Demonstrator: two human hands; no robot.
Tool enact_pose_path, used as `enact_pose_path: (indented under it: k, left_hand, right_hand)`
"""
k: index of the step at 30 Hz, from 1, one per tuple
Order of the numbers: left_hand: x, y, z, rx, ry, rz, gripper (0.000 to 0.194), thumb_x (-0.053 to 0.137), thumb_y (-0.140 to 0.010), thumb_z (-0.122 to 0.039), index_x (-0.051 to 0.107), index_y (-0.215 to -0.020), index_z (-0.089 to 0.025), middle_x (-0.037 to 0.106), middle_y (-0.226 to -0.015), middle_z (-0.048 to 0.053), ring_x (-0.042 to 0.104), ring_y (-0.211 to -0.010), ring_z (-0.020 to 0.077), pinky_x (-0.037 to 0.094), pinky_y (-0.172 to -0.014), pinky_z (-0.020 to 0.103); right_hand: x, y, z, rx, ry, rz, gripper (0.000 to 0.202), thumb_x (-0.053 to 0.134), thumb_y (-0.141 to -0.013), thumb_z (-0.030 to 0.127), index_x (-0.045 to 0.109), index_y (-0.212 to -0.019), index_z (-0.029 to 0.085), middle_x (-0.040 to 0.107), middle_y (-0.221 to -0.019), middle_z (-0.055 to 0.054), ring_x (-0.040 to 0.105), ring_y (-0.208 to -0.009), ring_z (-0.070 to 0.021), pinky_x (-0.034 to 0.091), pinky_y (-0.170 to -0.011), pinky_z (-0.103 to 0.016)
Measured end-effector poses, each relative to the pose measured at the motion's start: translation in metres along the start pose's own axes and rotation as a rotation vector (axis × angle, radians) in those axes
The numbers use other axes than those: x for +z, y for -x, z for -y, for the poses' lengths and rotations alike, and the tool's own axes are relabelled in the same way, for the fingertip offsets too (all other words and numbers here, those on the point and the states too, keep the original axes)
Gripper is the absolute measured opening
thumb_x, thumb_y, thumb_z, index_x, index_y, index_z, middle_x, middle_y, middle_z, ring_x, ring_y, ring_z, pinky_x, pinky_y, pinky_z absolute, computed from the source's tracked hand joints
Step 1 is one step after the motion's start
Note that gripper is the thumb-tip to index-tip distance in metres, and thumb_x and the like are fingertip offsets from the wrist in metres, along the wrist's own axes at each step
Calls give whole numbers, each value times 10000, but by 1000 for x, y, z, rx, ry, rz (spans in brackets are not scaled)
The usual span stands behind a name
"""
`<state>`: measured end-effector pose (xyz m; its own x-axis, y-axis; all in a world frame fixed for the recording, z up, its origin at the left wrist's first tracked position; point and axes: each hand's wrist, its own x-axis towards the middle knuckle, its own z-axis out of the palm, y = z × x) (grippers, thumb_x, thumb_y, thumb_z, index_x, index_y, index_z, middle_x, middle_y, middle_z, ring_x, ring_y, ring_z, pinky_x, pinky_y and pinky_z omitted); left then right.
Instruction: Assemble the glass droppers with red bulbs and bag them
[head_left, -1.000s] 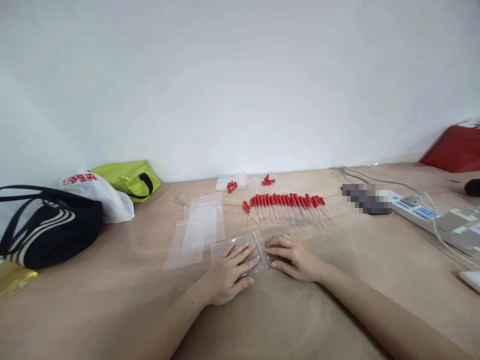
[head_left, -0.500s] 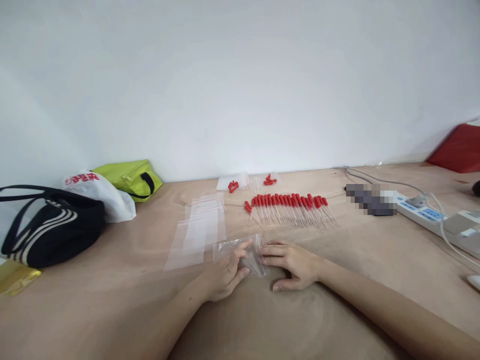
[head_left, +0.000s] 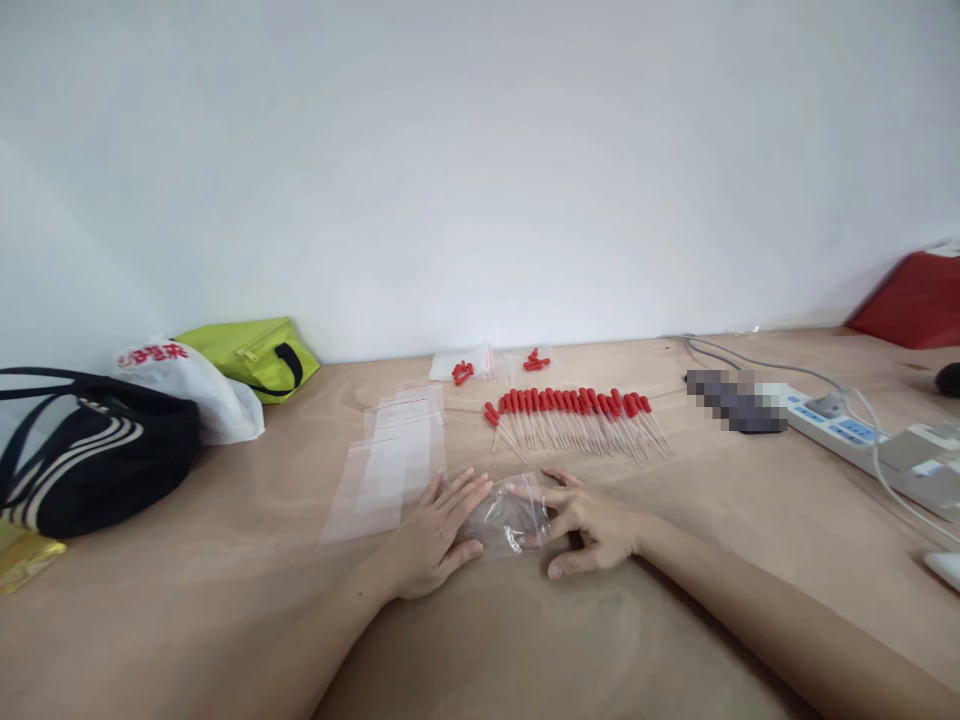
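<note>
A clear zip bag (head_left: 506,520) lies flat on the brown table between my hands. My left hand (head_left: 435,530) rests spread with its fingertips on the bag's left side. At the bag's right end, with its zip strip, is my right hand (head_left: 592,530); its fingers are apart and some reach over or into the bag, which I cannot tell. Beyond them stretches a row of red-tipped thin sticks (head_left: 570,405). Left of the row, several flat clear bags (head_left: 390,460) overlap. Farther back are two small groups of red-tipped pieces (head_left: 463,373) in or on clear bags.
On the left are a black bag (head_left: 112,450), a white plastic bag (head_left: 225,400), a lime-green bag (head_left: 255,355) and a yellow packet (head_left: 26,555). On the right are a blurred dark object (head_left: 735,400), a power strip (head_left: 832,420) with cables and a red item (head_left: 911,300).
My left hand has flattened and spread out, moving slightly left. My right hand's fingers have shifted over the bag's end and spread. The view has turned slightly.
</note>
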<state>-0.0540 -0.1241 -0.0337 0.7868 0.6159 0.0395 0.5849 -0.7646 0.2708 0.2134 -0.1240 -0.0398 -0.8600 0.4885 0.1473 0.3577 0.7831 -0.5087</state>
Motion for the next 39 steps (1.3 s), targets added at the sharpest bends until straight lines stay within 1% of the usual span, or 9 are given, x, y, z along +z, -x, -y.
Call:
enact_pose_path:
  k: [3,5,9,11,14,22,33,36,39]
  left_hand:
    - [-1,0,-2,-15,-10,38,543,350,-890,-360,110,-1370,-272,262,-1407,39,189,-1301,237,110,-1041,534]
    - [-1,0,-3,-51,-6,48,521,335,-892,-381,142,-1365,-274,274,-1402,33,219,-1293,226,132,-1040,530]
    - [0,-1,-3,-90,9,34,514,335,-890,-393,170,-1360,-267,270,-1403,30,224,-1292,220,136,-1041,528]
    - [0,-1,-3,-96,22,25,511,341,-888,-389,184,-1358,-261,281,-1398,35,225,-1291,222,133,-1041,529]
    - [2,0,-3,-97,35,9,504,351,-884,-396,221,-1350,-256,299,-1390,45,230,-1289,230,129,-1041,529]
    - [5,3,-1,-96,29,3,494,341,-884,-414,247,-1340,-251,305,-1387,40,237,-1287,230,142,-1040,532]
    - [4,2,-1,-95,15,14,487,326,-888,-421,251,-1339,-253,298,-1392,35,226,-1292,219,140,-1048,510]
    - [5,1,0,-97,4,15,484,327,-889,-416,246,-1340,-260,289,-1396,26,220,-1294,214,144,-1051,502]
    - [5,0,1,-102,1,14,486,323,-888,-423,241,-1340,-265,287,-1397,20,218,-1295,215,145,-1051,500]
  right_hand:
    - [-7,1,-3,43,-121,6,372,605,-697,461,610,-1041,319,525,-1218,-50,421,-1167,-226,130,-1005,-494]
    - [-14,-1,-7,106,-206,-25,313,562,-732,465,661,-942,255,638,-1022,-43,545,-1008,-194,300,-942,-408]
    - [-31,-28,-22,391,-104,-330,360,459,-798,450,661,-684,175,648,-678,-22,581,-651,-141,421,-637,-262]
    - [-35,-52,-31,594,75,-535,328,467,-795,408,647,-648,176,641,-681,-26,568,-652,-145,396,-642,-266]
    - [-34,-92,-43,846,242,-595,233,503,-762,377,664,-728,212,656,-776,-32,569,-791,-186,345,-767,-330]
    - [-15,-147,-60,1013,375,-492,364,534,-693,467,636,-890,179,611,-980,-106,508,-961,-254,269,-825,-413]
    - [-31,-126,-49,992,435,-559,265,447,-753,313,655,-760,150,642,-868,-110,584,-781,-217,323,-753,-361]
    - [-40,-103,-52,991,344,-677,265,471,-733,348,652,-714,156,649,-831,-104,588,-760,-214,352,-705,-325]
    - [-46,-73,-64,1000,-1,-869,226,551,-670,365,645,-681,160,651,-726,-72,584,-715,-191,376,-633,-269]
